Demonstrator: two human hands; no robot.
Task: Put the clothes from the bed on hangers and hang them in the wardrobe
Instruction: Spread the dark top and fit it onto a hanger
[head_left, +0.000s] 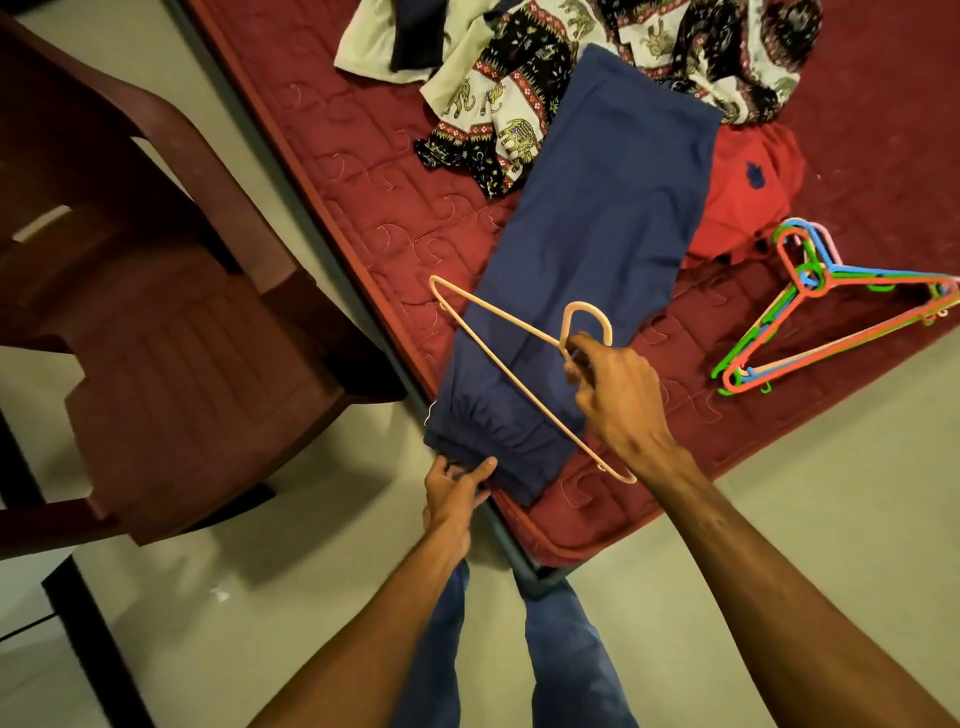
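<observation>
Folded navy blue trousers (597, 249) lie lengthwise on the red quilted bed (363, 197), their gathered waistband at the bed's near edge. My left hand (454, 491) grips that waistband end. My right hand (618, 395) pinches a pale peach hanger (498, 358) at the base of its hook and holds it just over the trousers. A red shirt (748, 192) lies to the right of the trousers. Elephant-print clothes (524, 104) and a cream and dark garment (395, 36) are heaped at the far end.
A stack of coloured hangers (810, 312) lies on the bed at the right. A dark red plastic chair (171, 312) stands on the pale floor close to the bed's left side. My legs are at the bed's near corner.
</observation>
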